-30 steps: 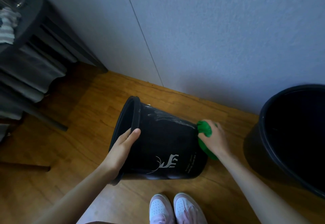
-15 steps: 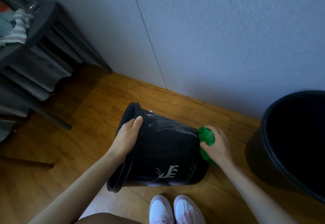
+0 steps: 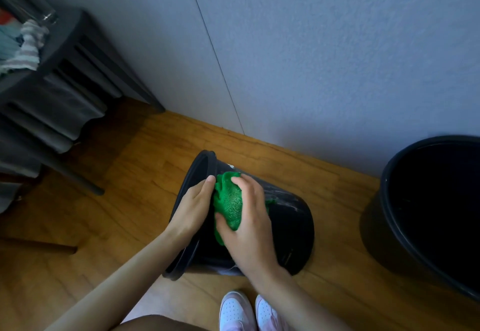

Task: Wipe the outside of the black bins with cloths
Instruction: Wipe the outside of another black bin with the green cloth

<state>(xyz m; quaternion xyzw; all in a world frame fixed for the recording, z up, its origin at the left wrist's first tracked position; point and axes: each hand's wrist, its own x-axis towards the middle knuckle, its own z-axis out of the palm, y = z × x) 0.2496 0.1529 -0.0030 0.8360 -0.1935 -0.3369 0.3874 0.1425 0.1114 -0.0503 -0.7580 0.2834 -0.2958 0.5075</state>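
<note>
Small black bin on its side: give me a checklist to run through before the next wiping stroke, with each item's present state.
1. Small black bin lies on its side on the wooden floor, mouth to the left: ok.
2. Left hand steadies the bin's rim: ok.
3. Right hand presses the green cloth on the bin's outer wall near the rim: ok.
4. Streaks remain on the wall toward the base: not ok.
5. Underside against the floor wiped: cannot tell.
6. Large black bin stands apart at the right, clear of the stroke: ok.

Bare forearms, white sneakers (image 3: pixel 253 311)
</note>
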